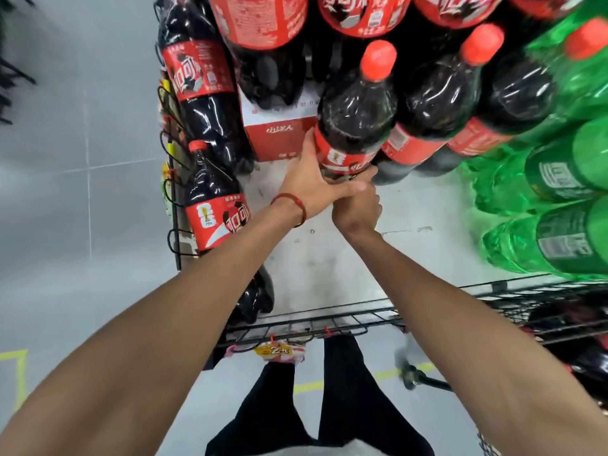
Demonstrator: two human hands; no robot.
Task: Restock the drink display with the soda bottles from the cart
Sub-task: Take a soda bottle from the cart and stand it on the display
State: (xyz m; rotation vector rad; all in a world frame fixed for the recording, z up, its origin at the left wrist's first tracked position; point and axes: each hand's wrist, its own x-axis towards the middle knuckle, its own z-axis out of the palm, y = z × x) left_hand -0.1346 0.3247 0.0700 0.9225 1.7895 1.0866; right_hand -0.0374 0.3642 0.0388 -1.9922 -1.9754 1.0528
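Note:
A large cola bottle [355, 116] with a red cap and red label stands on the white shelf [329, 258] of the drink display, leaning slightly left. My left hand [306, 182], with a red band on the wrist, wraps round the bottle's lower left side, and its thumb stretches across the base. My right hand [357, 209] sits just beneath that thumb and grips the bottle's bottom; its fingers are mostly hidden. Two more cola bottles [437, 103] stand right beside the held one.
Green soda bottles [559, 179] fill the shelf's right side. Another cola bottle [214, 205] stands at the left wire edge, and a red-and-white box [276, 133] sits behind. A black wire rim [312, 319] fronts the shelf. A dark wire cart [559, 307] is at the lower right.

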